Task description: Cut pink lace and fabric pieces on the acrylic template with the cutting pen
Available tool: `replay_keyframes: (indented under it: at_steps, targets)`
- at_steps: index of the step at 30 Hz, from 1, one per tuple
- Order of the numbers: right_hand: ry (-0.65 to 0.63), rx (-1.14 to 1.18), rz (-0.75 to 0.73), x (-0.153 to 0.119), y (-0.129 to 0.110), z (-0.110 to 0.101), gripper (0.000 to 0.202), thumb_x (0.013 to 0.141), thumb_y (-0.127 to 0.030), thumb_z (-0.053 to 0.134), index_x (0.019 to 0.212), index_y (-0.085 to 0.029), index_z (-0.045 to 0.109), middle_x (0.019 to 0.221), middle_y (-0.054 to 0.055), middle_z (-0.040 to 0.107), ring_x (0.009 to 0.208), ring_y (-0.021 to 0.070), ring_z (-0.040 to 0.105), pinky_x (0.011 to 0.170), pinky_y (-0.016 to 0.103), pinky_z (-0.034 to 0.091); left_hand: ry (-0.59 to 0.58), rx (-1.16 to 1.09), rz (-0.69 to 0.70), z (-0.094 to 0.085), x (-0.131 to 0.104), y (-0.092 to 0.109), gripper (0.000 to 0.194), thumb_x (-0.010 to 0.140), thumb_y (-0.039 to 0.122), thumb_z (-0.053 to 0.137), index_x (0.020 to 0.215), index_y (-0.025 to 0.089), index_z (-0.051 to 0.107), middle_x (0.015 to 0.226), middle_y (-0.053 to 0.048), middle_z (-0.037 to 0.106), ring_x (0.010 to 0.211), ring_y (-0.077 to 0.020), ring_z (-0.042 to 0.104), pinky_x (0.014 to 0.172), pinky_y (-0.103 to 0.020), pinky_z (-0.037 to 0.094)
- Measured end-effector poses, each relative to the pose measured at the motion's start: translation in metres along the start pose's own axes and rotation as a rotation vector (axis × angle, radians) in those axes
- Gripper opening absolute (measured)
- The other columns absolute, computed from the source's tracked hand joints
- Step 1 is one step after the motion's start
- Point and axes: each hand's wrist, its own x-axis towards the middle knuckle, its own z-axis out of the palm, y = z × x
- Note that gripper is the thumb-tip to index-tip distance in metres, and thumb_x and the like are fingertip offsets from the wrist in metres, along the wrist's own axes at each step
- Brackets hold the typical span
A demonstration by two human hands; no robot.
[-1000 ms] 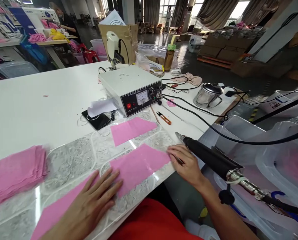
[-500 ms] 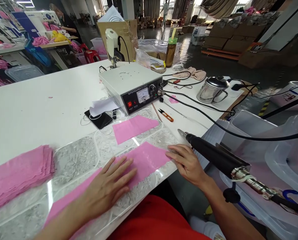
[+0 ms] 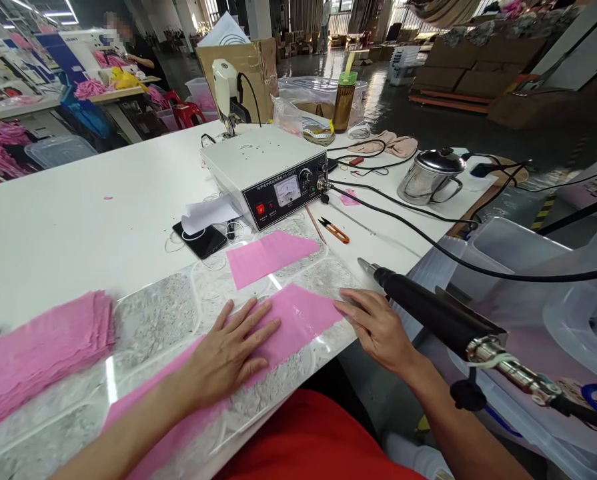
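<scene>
A long pink fabric piece (image 3: 298, 323) lies flat on the patterned mat (image 3: 155, 310) at the table's near edge. Pressed flat on its middle is my left hand (image 3: 228, 353), fingers spread; my forearm hides part of the cloth. At the cloth's right tip rests my right hand (image 3: 378, 327), fingers stretched out and apart, the fingertips touching the corner. Just beyond lies a smaller pink fabric piece (image 3: 271, 257). To the left sits a stack of pink fabric pieces (image 3: 48, 353). Over my right hand, a black handheld tool (image 3: 428, 307) with a pointed metal tip slants across the view.
A white control box (image 3: 278, 180) with a dial stands mid-table, its black cable running right. Orange thread snips (image 3: 334, 230), a black phone (image 3: 201, 240) and a lidded glass mug (image 3: 432, 177) lie around it. Clear plastic bins (image 3: 508, 247) stand at right. A person (image 3: 145, 57) sits far left.
My left hand has slid slightly to the right and forward over the pink cloth. My right hand stays at the cloth's tip. The view has shifted a little.
</scene>
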Motion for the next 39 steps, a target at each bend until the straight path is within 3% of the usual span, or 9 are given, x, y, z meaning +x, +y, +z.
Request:
replay_keyframes:
  at_steps: [20,29,35,39]
  targets:
    - [-0.020,-0.077,-0.003,-0.002,0.000,0.000,0.034,0.092,-0.011,0.047,0.119,-0.024,0.061,0.121,0.011,0.060,0.110,0.0226,0.057,0.087,0.041,0.052,0.035,0.023,-0.022,0.003,0.001,-0.005,0.074,0.090,0.061,0.039,0.150,0.025,0.017,0.153,-0.007,0.029,0.141,-0.0356,0.018,0.112,-0.056,0.011]
    - [0.023,-0.036,0.006,-0.005,0.000,0.000,0.033,0.092,-0.012,0.047,0.118,-0.026,0.062,0.121,0.011,0.060,0.111,0.0222,0.058,0.087,0.040,0.053,0.014,-0.011,0.087,-0.003,0.007,-0.008,0.060,0.092,0.055,0.039,0.147,0.036,0.023,0.154,-0.004,0.025,0.142,-0.0310,0.021,0.113,-0.057,0.003]
    - [0.032,0.018,0.019,0.000,-0.002,-0.002,0.033,0.091,-0.009,0.046,0.118,-0.021,0.061,0.122,0.013,0.059,0.113,0.0220,0.056,0.091,0.039,0.052,-0.005,0.029,0.104,-0.005,0.006,-0.009,0.063,0.092,0.055,0.040,0.148,0.032,0.021,0.154,-0.005,0.026,0.141,-0.0311,0.021,0.113,-0.057,0.001]
    - [0.154,0.105,0.111,-0.016,-0.003,-0.003,0.034,0.089,-0.007,0.048,0.116,-0.023,0.059,0.114,0.008,0.063,0.107,0.0207,0.060,0.092,0.039,0.052,0.041,0.015,0.154,-0.011,0.023,-0.005,0.059,0.096,0.048,0.038,0.148,0.024,0.023,0.151,-0.005,0.031,0.141,-0.0252,0.023,0.115,-0.050,-0.006]
